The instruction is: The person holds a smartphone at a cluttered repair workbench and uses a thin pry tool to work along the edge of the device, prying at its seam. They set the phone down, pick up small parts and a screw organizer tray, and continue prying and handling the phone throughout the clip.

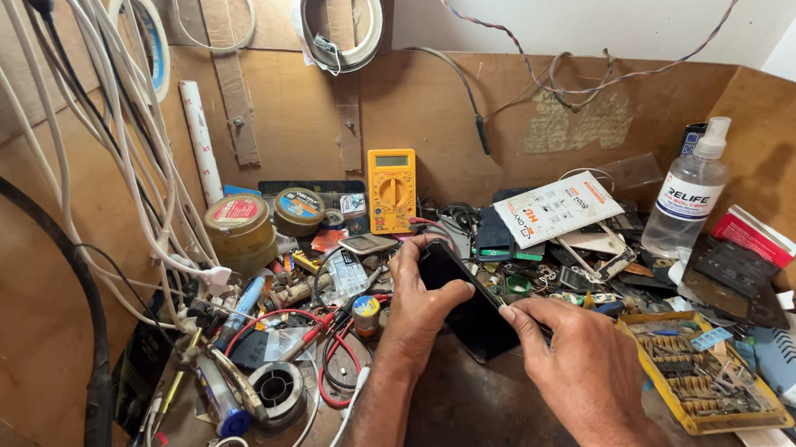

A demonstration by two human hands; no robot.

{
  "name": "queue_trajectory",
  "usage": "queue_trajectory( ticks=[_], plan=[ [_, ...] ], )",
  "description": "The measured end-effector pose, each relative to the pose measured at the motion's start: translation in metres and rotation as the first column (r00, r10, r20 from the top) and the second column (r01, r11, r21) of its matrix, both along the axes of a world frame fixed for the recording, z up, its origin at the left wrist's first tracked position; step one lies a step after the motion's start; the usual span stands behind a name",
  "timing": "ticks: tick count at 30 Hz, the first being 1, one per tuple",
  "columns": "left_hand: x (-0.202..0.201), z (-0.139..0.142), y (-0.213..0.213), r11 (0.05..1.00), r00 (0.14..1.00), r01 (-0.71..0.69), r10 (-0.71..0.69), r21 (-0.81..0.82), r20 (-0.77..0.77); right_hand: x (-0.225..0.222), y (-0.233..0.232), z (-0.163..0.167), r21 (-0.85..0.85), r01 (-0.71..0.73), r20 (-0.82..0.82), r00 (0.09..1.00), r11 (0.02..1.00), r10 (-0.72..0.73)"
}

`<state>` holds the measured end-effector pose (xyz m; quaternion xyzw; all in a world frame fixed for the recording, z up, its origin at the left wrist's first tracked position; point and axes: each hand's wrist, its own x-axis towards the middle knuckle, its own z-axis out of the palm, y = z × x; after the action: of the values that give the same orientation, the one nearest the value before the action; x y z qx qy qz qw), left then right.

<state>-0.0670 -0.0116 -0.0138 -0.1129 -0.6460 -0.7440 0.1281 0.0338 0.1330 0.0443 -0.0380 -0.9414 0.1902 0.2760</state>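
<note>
Cluttered plywood bench [483, 412], boxed in by brown board walls, with white cables hanging at the left. You hold a dark phone [472, 311] tilted above the near middle of the bench. Your left hand [417, 310] clamps its far left end, thumb across the glass and fingers curled over the top edge. Your right hand [577, 364] pinches the right long edge, thumb and forefinger closed together on it; whether a thin tool sits between them, I cannot tell.

Progress, as judged: the phone looks whole, screen dark, no gap visible along the edge, no parts lifted off. Work on it appears at an early stage, with any opening not yet done.

Noted nearby: yellow multimeter [392, 189] at the far wall, clear spray bottle [691, 192] far right, yellow parts tray [697, 371] near right, solder spool [276, 386] near left.
</note>
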Motion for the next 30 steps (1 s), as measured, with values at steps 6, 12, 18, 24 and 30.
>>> queue_trajectory(
  ticks=[6,12,18,24,30],
  plan=[
    [0.0011,-0.0003,-0.0031,0.998,0.998,0.061,-0.06,0.029,-0.015,-0.0032,0.0022,0.0078,0.013,-0.016,0.026,1.0,1.0,0.016],
    [0.0042,0.0046,-0.0074,0.994,0.999,0.031,-0.034,-0.105,-0.025,-0.0029,0.0032,0.0093,0.03,-0.056,0.007,0.998,0.998,0.056],
    [0.0062,0.0073,-0.0077,0.99,0.999,0.028,-0.033,-0.138,-0.032,-0.0012,0.0022,0.0106,0.011,-0.001,0.082,0.997,1.0,0.0],
    [0.0066,0.0075,-0.0072,0.988,1.0,0.016,-0.018,-0.154,-0.011,-0.0004,0.002,0.0108,0.027,-0.019,0.061,0.998,0.999,0.018],
    [0.004,0.0041,-0.0051,0.995,1.0,0.009,-0.011,-0.098,-0.02,0.0,0.0009,0.0112,0.033,-0.012,0.075,0.997,0.999,0.009]
  ],
)
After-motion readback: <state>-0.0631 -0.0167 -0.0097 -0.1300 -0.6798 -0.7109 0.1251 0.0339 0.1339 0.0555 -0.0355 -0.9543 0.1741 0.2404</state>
